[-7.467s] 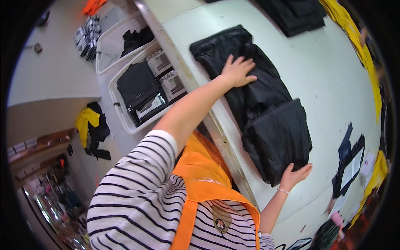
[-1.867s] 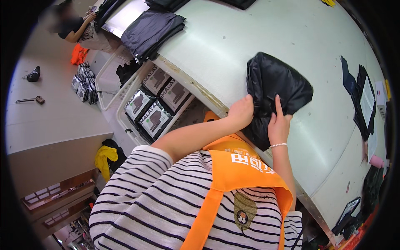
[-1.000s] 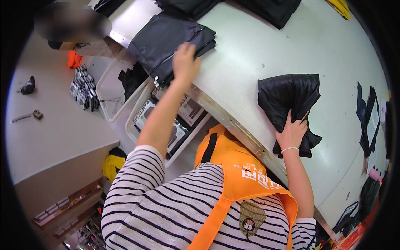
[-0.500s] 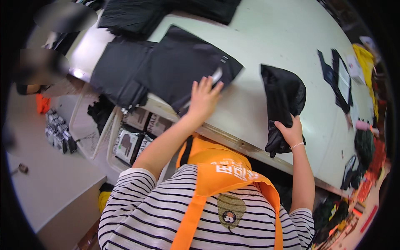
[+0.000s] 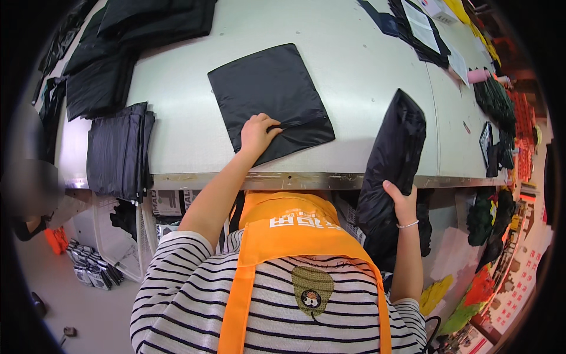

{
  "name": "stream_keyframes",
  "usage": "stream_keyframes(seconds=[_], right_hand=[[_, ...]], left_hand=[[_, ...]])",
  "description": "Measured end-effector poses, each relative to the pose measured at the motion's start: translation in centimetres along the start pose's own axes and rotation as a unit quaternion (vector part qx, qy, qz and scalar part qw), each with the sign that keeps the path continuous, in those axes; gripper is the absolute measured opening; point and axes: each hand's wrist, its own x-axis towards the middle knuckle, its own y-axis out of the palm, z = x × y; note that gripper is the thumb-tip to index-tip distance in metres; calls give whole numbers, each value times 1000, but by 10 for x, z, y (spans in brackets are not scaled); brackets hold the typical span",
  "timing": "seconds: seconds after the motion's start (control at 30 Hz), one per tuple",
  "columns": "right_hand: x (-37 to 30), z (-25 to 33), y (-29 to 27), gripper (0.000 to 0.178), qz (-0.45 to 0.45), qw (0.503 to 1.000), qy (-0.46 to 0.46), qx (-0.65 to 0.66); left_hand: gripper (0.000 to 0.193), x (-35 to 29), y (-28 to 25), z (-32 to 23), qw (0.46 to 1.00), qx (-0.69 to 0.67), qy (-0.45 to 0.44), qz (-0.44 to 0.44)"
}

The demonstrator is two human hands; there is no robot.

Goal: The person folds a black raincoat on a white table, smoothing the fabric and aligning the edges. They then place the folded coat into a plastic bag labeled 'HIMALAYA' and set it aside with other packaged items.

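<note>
A flat, square black fabric bag point(image 5: 265, 82) lies on the pale table point(image 5: 177, 130) in front of me. My left hand point(image 5: 258, 135) pinches the bag's opening edge near its lower side, thumb and fingers drawn together. Over the table's front edge, my right hand point(image 5: 402, 202) grips a long, folded black fabric bundle point(image 5: 394, 144). The bundle stands tilted, its upper end pointing away from me and its lower part hanging below the tabletop. What is inside the bundle, if anything, cannot be seen.
At the left edge a stack of folded black bags point(image 5: 118, 153) overhangs the table. Larger black piles point(image 5: 100, 82) lie behind it. Dark pieces with white sheets point(image 5: 421, 32) and a pink roll point(image 5: 479, 75) sit far right. A white basket point(image 5: 121, 242) stands below the table.
My view has turned, so the table edge now runs level. My left hand has gone from lying spread on a bag to pinching its edge. The right-hand bundle has come over the table edge.
</note>
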Motion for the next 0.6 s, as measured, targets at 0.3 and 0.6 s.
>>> stream_keyframes(seconds=[0.3, 0.6], right_hand=[[-29, 61, 43, 65, 314, 839, -177, -407], [45, 31, 143, 64, 404, 799, -201, -398]], left_hand=[[16, 52, -51, -19, 992, -102, 56, 49], [18, 48, -126, -25, 945, -213, -52, 242]])
